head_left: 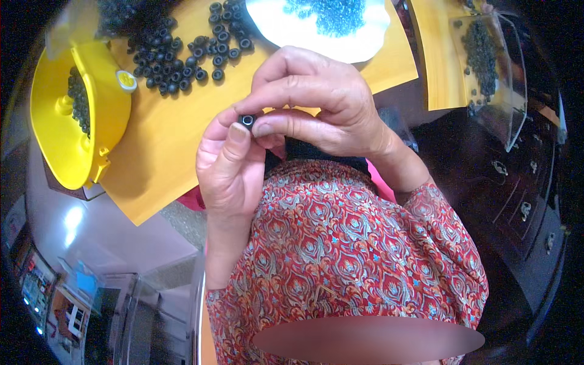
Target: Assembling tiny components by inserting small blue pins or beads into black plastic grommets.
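Note:
A small black ring-shaped piece [247, 120] with a pale ring around its centre is held up over the near edge of the yellow sheet. My left hand [226, 167] pinches it between thumb and fingers. From the other side, the thumb and forefinger of my right hand [325, 100] close on the same piece; the remaining fingers are curled above. Beyond my hands, many similar black ring-shaped pieces [173, 70] lie loose on the yellow sheet [164, 140]. Behind my right hand stands a white plate [372, 44] heaped with small bluish, glassy bits [337, 15].
At the left, an open yellow container [52, 128] holds dark small pieces [79, 100]. A clear tray [514, 79] with dark bits [482, 58] lies at the right. Dark wooden drawers [517, 201] stand below it. The sheet's near corner reaches past the table edge.

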Demonstrator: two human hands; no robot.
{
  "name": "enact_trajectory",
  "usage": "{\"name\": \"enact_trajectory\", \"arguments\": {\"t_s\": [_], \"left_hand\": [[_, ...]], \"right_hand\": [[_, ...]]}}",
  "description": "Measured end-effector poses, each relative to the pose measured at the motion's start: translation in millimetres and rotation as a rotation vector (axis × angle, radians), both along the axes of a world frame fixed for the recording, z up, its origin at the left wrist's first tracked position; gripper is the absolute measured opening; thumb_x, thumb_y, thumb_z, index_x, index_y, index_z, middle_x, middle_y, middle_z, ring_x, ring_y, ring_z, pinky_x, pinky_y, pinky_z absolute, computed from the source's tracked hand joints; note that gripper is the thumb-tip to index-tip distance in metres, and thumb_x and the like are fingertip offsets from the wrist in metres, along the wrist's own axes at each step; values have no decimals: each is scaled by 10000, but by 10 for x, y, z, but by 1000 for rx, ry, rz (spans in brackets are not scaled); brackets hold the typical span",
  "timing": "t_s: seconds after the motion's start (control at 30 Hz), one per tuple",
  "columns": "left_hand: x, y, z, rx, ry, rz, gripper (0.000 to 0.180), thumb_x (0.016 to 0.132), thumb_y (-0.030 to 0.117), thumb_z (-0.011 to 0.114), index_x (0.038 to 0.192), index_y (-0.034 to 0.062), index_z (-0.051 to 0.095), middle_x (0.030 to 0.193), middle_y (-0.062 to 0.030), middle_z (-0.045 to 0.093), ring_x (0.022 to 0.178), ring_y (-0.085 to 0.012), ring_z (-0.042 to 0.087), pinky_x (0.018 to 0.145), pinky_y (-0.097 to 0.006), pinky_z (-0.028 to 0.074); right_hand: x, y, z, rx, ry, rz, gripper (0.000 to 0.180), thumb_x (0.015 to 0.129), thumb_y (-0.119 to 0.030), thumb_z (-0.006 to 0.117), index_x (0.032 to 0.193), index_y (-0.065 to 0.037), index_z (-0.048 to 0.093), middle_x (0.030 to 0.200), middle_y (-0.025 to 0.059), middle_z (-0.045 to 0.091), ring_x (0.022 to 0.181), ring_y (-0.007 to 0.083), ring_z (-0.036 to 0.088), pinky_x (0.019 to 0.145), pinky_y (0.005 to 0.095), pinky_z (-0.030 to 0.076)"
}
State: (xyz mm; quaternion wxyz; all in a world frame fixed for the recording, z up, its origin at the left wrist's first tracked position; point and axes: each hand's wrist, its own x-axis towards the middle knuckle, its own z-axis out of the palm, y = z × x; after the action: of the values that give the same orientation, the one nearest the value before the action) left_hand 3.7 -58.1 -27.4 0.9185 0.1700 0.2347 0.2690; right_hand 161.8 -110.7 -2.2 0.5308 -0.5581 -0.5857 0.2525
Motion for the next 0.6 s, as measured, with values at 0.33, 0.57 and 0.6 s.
{"name": "enact_trajectory", "arguments": {"t_s": [0.33,0.57,0.6], "left_hand": [[-5,48,3,-82,3,-32,340,876,232,629,1104,-10,558,932,-99,617,810,-197,577,741,-331,466],[-59,138,-97,-36,-75,-27,271,869,230,634,1020,19,558,839,-43,504,753,-158,468,751,-337,402],[-65,140,-93,-13,-45,-31,251,871,246,630,998,44,550,847,-31,460,753,-151,431,739,-323,375]], "right_hand": [[2,76,31,11,-174,-10,182,739,-137,714,892,-54,662,826,81,587,765,240,610,660,315,502],[263,325,-20,-22,-323,-90,162,738,-118,720,876,-59,660,817,83,602,750,248,611,629,334,496],[285,368,-56,17,-384,-119,145,730,-111,711,852,-59,651,799,82,590,729,254,598,614,350,484]]}}
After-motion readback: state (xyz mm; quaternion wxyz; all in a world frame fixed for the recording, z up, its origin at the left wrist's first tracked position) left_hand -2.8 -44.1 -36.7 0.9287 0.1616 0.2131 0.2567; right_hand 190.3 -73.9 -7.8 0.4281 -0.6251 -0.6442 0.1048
